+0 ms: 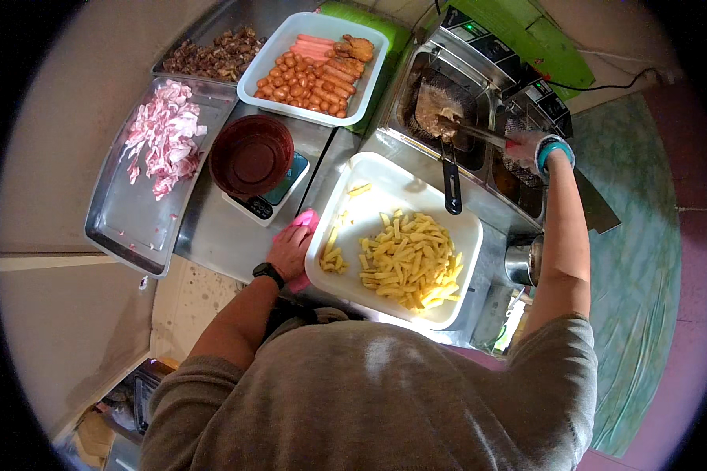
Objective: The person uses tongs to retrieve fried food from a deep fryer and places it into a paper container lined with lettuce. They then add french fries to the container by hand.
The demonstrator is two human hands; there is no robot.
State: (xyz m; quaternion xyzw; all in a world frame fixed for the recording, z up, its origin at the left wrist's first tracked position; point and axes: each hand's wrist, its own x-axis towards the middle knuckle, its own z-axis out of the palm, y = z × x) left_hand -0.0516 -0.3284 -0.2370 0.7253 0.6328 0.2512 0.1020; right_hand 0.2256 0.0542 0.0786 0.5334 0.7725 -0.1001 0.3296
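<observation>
Brown T-shirt (369, 392) nearest; left hand (289, 247) and right hand (529, 147) well apart at a metal desk (208, 245).
The left rests on a crumpled pink cloth (305, 220), which should be soft, light and easy to pinch by any fold; whether its fingers grip, I cannot tell. Just beside stands a white tub (404, 174) of potato fries (408, 259). Farther off, the right is closed around one end of a metal utensil (485, 136), likely tongs, whose other end is at brown food (441, 118) in the fryer basket (457, 98). The utensil looks stiff, light, probably greasy, best held away from the food; the basket, likely hot, suits its black handle (452, 179). Beyond lies a translucent tub (279, 47) of sausages (294, 86).
</observation>
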